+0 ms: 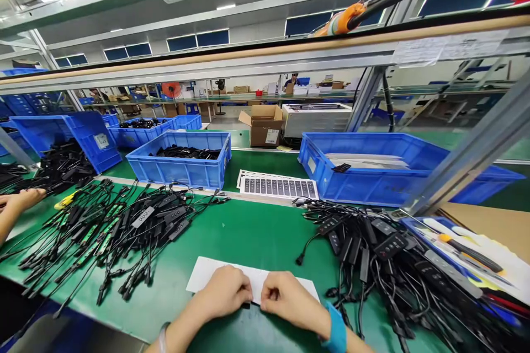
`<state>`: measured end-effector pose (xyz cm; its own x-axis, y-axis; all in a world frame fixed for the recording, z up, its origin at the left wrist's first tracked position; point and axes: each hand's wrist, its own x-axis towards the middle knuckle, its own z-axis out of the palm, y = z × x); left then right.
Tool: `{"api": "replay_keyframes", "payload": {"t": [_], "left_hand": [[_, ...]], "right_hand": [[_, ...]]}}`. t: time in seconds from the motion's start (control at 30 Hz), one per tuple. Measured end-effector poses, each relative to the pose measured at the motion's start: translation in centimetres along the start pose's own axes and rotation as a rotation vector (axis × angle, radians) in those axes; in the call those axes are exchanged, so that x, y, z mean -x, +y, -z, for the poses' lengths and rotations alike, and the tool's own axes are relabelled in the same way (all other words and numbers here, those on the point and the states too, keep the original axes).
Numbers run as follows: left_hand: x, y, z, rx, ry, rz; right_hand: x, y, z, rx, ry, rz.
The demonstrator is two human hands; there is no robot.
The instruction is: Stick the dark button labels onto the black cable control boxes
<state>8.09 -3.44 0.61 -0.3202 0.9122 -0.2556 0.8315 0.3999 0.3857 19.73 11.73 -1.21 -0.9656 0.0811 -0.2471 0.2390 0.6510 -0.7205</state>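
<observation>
My left hand (226,290) and my right hand (285,297) rest close together on a white sheet (202,276) lying on the green bench near its front edge. Both have their fingers curled under in a pinch, and a small dark piece (247,304) shows between them at the sheet's near edge. What each hand grips is hidden beneath the fingers. My right wrist wears a blue band (337,331). A pile of black cabled controllers (372,253) lies to my right and another pile (124,226) to my left.
Blue bins stand behind: one with black parts (182,168), one with sheets (372,176). A label sheet (279,186) lies between them. A cardboard box (265,126) sits further back. Another person's hand (22,198) reaches in at far left. A tool tray (476,253) is at right.
</observation>
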Motion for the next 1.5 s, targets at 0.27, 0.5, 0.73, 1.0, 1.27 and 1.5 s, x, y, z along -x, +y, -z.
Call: {"api": "replay_keyframes", "payload": {"t": [0.27,0.5,0.73,1.0,1.27,1.5], "left_hand": [[-0.6,1.1,0.7,-0.048,-0.067,-0.024],[0.3,1.0,0.2,-0.108,-0.03,-0.027],[-0.1,2.0,-1.2,-0.117,0.017,-0.078],[-1.0,3.0,-1.1,-0.183,0.006,-0.057],[-1.7,3.4,-1.4,-0.193,0.006,-0.139],[-3.5,3.9,-2.7,-0.183,-0.029,-0.149]], "right_hand": [[0.1,-0.4,0.4,0.131,0.046,-0.027],[2.0,0.7,0.7,0.079,0.013,0.069],[1.5,1.2,0.3,0.098,0.048,0.024],[3.2,3.1,2.3,0.139,0.058,0.046],[2.7,3.0,1.7,0.12,0.089,0.024],[2.7,2.9,2.0,0.175,0.062,-0.014]]}}
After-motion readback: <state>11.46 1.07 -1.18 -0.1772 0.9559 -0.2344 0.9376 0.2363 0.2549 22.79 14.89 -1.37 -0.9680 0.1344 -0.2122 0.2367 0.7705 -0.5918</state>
